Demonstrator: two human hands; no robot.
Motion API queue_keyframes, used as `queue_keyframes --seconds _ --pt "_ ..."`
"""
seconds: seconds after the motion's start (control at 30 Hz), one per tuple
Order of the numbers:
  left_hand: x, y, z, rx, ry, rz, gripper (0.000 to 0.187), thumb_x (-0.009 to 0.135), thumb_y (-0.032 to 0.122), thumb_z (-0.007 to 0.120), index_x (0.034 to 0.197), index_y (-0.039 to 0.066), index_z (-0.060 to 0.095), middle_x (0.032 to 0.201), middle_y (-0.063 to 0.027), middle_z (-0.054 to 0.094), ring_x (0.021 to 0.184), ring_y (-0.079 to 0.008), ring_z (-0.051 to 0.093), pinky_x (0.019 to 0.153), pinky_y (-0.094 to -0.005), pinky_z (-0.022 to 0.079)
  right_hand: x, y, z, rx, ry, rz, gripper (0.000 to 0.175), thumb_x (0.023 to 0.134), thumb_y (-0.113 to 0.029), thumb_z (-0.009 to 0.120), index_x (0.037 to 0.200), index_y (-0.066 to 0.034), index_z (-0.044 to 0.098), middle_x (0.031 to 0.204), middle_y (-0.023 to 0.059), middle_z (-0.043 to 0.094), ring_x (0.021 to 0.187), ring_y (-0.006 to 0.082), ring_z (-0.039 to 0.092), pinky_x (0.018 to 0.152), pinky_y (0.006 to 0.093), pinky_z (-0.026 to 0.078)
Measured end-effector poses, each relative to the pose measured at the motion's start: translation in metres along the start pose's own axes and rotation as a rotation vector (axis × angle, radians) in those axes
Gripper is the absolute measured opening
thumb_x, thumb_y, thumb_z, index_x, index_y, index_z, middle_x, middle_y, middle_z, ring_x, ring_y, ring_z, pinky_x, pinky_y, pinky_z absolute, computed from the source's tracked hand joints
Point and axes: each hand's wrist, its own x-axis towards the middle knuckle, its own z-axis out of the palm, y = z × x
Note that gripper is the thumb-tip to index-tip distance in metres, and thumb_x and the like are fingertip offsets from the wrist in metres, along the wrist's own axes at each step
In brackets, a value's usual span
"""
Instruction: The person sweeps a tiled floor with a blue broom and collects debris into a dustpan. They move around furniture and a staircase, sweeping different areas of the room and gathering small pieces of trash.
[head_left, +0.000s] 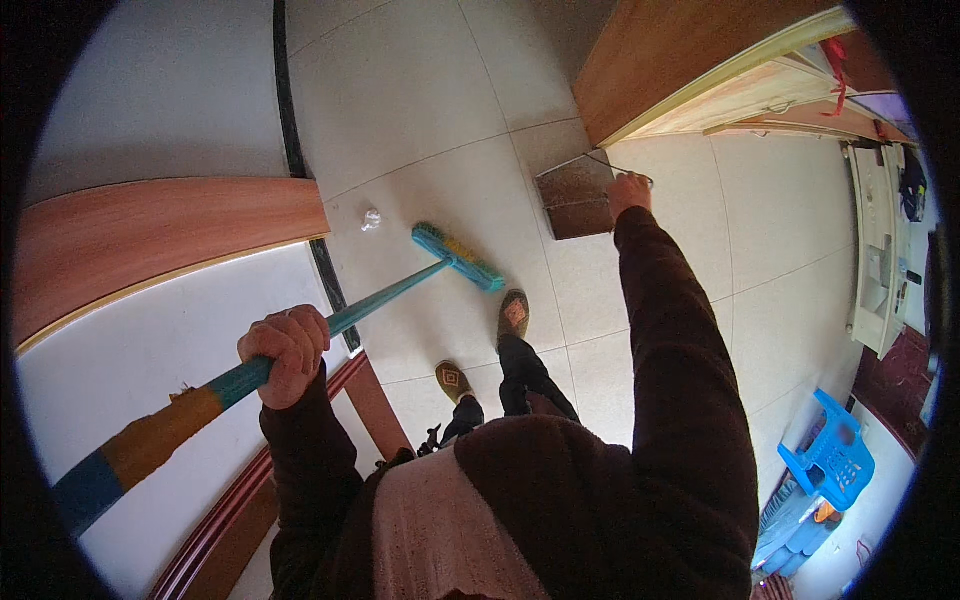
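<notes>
My left hand grips the teal and yellow handle of a push broom, whose wrapped upper end runs out to the lower left. Its blue-green head with yellow and green bristles rests on the tiled floor ahead of my feet. With my arm stretched out, my right hand is closed around the thin handle of a brown dustpan. The dustpan is at floor level, and part of it is hidden behind my hand and sleeve. A crumpled white scrap lies on the floor left of the broom head.
An open wooden door stands at the upper right, beside the dustpan. A wooden panel juts in from the left. A white cabinet and a blue plastic chair are along the right side. My slippered feet are near the broom.
</notes>
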Motion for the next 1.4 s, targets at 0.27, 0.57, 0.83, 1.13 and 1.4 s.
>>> queue_keyframes --seconds 0.27,0.57,0.83,1.13,1.4 --pt "-0.002 0.014 0.005 -0.008 -0.066 -0.002 0.03 0.088 0.019 0.058 0.063 0.012 0.043 0.049 -0.0011 0.047 0.04 -0.013 0.044 0.043 -0.0274 0.038 -0.019 -0.005 0.005 0.015 0.115 0.07 0.021 0.089 -0.023 0.048 0.094 -0.0146 0.066 0.098 0.0077 0.062 0.101 0.0239 0.056 0.09 0.0517 0.039" --pt "-0.018 0.032 0.007 -0.23 -0.096 -0.001 0.029 0.084 0.018 0.057 0.061 0.013 0.041 0.047 -0.0012 0.043 0.039 -0.0134 0.038 0.043 -0.0275 0.034 -0.148 -0.237 -0.127 1.46 -0.054 -0.881 0.067 0.072 -0.036 0.074 0.128 -0.0108 0.047 0.117 0.0147 0.056 0.108 0.0313 0.054 0.089 0.0398 0.045" --pt "-0.052 0.019 -0.017 -0.381 0.048 -0.185 0.024 0.088 0.02 0.06 0.073 0.011 0.045 0.057 -0.0032 0.046 0.05 -0.0179 0.046 0.052 -0.0356 0.041 -0.212 -0.261 -0.085 1.336 0.052 -0.373 0.021 0.07 -0.012 0.069 0.081 -0.008 0.052 0.077 0.012 0.056 0.078 0.0346 0.056 0.066 0.0427 0.044" --pt "-0.097 0.017 -0.067 -0.347 0.198 -0.366 0.02 0.091 0.019 0.056 0.075 0.015 0.045 0.056 0.0 0.041 0.052 -0.0157 0.041 0.06 -0.0348 0.038 -0.239 -0.325 -0.033 1.114 0.096 0.067 0.017 0.072 -0.022 0.065 0.073 -0.0076 0.055 0.074 0.0157 0.058 0.08 0.0378 0.058 0.07 0.0484 0.045" --pt "-0.051 0.096 -0.161 -0.065 0.193 0.002 0.026 0.091 0.024 0.053 0.07 0.015 0.041 0.05 0.0004 0.035 0.043 -0.0093 0.032 0.049 -0.0286 0.033 -0.127 -0.446 -0.148 1.225 0.318 -0.178 0.026 0.081 -0.029 0.063 0.074 -0.006 0.053 0.073 0.0169 0.058 0.075 0.0402 0.056 0.065 0.0493 0.043"
